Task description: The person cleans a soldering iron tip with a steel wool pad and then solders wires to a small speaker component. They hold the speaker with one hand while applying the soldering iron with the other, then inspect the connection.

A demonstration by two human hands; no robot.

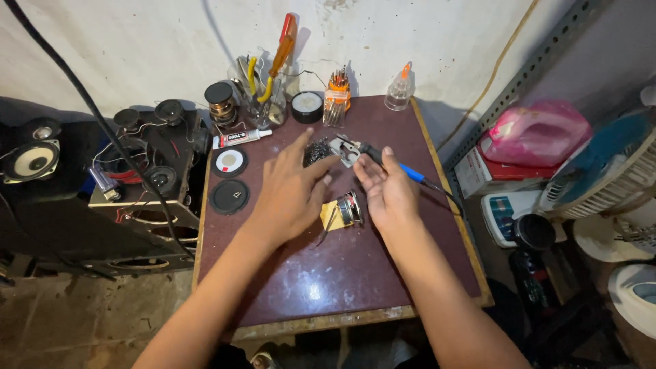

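From the head camera I look down on a dark maroon desk (342, 273) pushed against a whitish wall. My right hand (386, 195) has its grip closed around a soldering iron (389, 162) with a black and blue handle; the iron's front end points up and left, meeting a small metal stand (346, 150) just beside a ball of dark wire wool (316, 150). The iron's cord runs off to the right edge of the desk. My left hand (290, 191) hovers flat with its grip open, fingers spread and holding nothing, its fingertips near the wire wool. Between the two hands, lying on the desk, is a small round speaker part (350, 208) on a yellow scrap (331, 215), with thin metal tweezers (328, 227) just beside it. Farther left lie two black discs (229, 197) and a white glue tube (240, 139). Along the back stand a glass jar of tools (263, 102), a black tape roll (307, 106), an orange holder of bits (336, 96) and a clear squeeze bottle (400, 89). A black speaker box (147, 184) sits off the desk's left side.
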